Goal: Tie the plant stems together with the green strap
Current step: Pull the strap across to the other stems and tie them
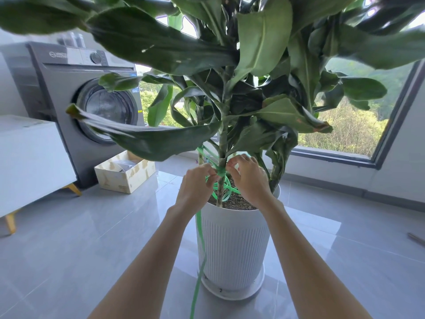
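A tall leafy plant grows from a white ribbed pot (232,240). Its main stem (222,143) rises from the soil, and a thinner stem (200,157) stands to its left. The green strap (221,172) is wrapped in a knot around the main stem, runs up-left to the thinner stem, loops over the soil, and trails down the pot's left side to the floor. My left hand (195,189) pinches the strap just left of the knot. My right hand (249,176) pinches the strap at the knot's right side.
A grey washing machine (76,107) stands at the back left, with a white cabinet (30,157) in front of it. An open wooden box (125,172) sits on the tiled floor. A large window (358,125) is behind the plant. Broad leaves hang overhead.
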`<state>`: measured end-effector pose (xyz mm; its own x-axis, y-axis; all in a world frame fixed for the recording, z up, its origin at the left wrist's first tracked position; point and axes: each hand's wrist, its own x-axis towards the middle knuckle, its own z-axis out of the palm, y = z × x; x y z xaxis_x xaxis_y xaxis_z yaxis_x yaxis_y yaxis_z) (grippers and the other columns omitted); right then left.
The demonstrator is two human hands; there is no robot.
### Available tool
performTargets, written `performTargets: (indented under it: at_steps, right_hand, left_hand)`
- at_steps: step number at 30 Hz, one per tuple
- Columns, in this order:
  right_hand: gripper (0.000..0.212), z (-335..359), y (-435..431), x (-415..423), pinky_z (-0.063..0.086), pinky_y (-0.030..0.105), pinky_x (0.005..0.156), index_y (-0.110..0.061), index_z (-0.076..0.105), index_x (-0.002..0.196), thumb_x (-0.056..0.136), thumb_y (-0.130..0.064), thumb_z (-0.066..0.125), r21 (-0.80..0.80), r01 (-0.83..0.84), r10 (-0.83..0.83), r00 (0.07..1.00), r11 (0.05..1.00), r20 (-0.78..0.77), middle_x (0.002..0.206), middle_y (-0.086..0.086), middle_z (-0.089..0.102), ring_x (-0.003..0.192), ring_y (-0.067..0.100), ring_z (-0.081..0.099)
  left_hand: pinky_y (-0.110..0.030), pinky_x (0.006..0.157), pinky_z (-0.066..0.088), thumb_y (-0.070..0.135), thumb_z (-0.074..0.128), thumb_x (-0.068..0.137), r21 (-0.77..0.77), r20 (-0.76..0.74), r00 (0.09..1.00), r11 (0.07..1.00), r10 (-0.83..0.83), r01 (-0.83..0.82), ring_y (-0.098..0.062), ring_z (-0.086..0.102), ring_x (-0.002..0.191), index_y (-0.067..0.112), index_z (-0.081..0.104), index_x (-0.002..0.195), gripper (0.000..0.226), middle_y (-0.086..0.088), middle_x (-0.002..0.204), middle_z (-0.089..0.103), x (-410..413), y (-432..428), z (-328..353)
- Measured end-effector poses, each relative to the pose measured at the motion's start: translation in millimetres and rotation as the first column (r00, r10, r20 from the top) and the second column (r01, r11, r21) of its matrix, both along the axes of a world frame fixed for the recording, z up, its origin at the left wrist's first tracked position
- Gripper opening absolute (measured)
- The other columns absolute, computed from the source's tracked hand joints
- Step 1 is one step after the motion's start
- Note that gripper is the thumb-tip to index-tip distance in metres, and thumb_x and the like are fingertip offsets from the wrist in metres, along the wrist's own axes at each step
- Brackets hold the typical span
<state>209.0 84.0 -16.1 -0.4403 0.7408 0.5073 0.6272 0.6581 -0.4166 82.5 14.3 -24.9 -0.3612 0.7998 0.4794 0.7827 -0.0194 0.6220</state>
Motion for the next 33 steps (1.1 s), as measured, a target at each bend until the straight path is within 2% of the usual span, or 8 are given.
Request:
performTargets:
  at_steps: [4,6,10,16,18,22,27,33]
  right_hand:
    - [0.021,0.1,0.1,0.0,0.040,0.037,0.081,-0.013,0.060,0.105,0.098,-0.027,0.046,0.009,0.000,0.000,1.000,1.000,-0.002,0.107,0.001,0.058,0.105,0.021,0.050]
    - [0.022,0.5,-0.2,-0.4,0.039,0.036,0.081,-0.013,0.060,0.106,0.098,-0.028,0.046,0.012,0.002,-0.002,1.000,1.000,-0.001,0.108,0.001,0.058,0.105,0.020,0.050]
    - [0.023,-0.5,1.2,-1.0,0.040,0.037,0.083,-0.013,0.059,0.107,0.098,-0.029,0.045,-0.003,0.008,-0.008,1.000,1.000,0.009,0.110,0.001,0.058,0.110,0.022,0.049]
    - [0.023,-3.0,3.7,-1.8,0.042,0.038,0.085,-0.012,0.061,0.105,0.097,-0.029,0.047,-0.006,0.004,-0.005,1.000,1.000,-0.014,0.110,0.000,0.059,0.107,0.022,0.051]
    - [0.024,-3.4,4.3,-2.1,0.043,0.038,0.085,-0.013,0.062,0.105,0.097,-0.030,0.047,-0.006,0.003,-0.003,1.000,1.000,-0.023,0.111,-0.001,0.060,0.106,0.022,0.052]
    - [0.023,-3.6,4.5,-2.1,0.044,0.041,0.088,-0.014,0.062,0.104,0.096,-0.030,0.048,-0.012,-0.003,0.002,0.999,1.000,-0.038,0.113,-0.001,0.061,0.107,0.023,0.054]
    - [0.020,-3.6,5.1,-1.6,0.044,0.046,0.091,-0.017,0.063,0.103,0.096,-0.031,0.049,-0.039,-0.022,0.020,0.998,0.999,-0.062,0.114,-0.003,0.061,0.113,0.026,0.053]
    - [0.020,-2.2,5.2,-0.5,0.044,0.045,0.090,-0.017,0.064,0.101,0.096,-0.029,0.050,-0.034,-0.041,0.037,0.995,0.999,-0.090,0.111,-0.003,0.062,0.106,0.021,0.053]
  left_hand:
    - [-0.020,0.073,0.038,0.011,0.060,0.089,0.037,0.120,0.992,0.999,-0.035,0.031,-0.014,0.060,0.092,0.003,0.063,0.083,0.010,-0.007,0.098,0.070,-0.7,-0.2,-2.0]
    - [-0.019,0.064,0.039,0.009,0.060,0.089,0.050,0.177,0.983,0.998,-0.050,0.042,-0.012,0.059,0.086,0.000,0.062,0.083,0.012,-0.007,0.094,0.070,-2.3,0.3,-3.4]
    - [-0.004,0.056,0.038,0.010,0.060,0.089,0.057,0.273,0.960,0.997,-0.069,0.055,-0.001,0.055,0.068,-0.001,0.057,0.078,0.016,-0.004,0.083,0.067,-5.1,3.4,-6.5]
    - [-0.022,0.062,0.040,0.013,0.061,0.089,0.077,0.349,0.933,0.995,-0.083,0.059,-0.017,0.054,0.071,0.014,0.047,0.064,0.029,-0.007,0.081,0.067,-9.0,8.4,-10.6]
    - [-0.016,0.056,0.038,0.013,0.062,0.089,0.090,0.390,0.917,0.994,-0.088,0.058,-0.014,0.053,0.067,0.007,0.052,0.070,0.022,-0.008,0.083,0.068,-8.1,9.6,-10.3]
    - [-0.003,0.050,0.036,0.009,0.061,0.089,0.112,0.558,0.817,0.989,-0.143,0.097,0.009,0.053,0.052,0.002,0.058,0.082,0.010,0.003,0.077,0.066,-6.0,11.8,-11.1]
    - [-0.010,0.057,0.038,0.012,0.061,0.090,0.097,0.658,0.736,0.987,-0.159,0.127,-0.001,0.054,0.062,0.003,0.062,0.090,0.010,0.000,0.079,0.065,-7.2,14.2,-12.8]
    - [-0.016,0.070,0.041,0.015,0.061,0.090,0.089,0.708,0.689,0.987,-0.155,0.131,-0.008,0.058,0.078,0.009,0.062,0.088,0.007,-0.006,0.087,0.065,-4.9,17.4,-14.3]
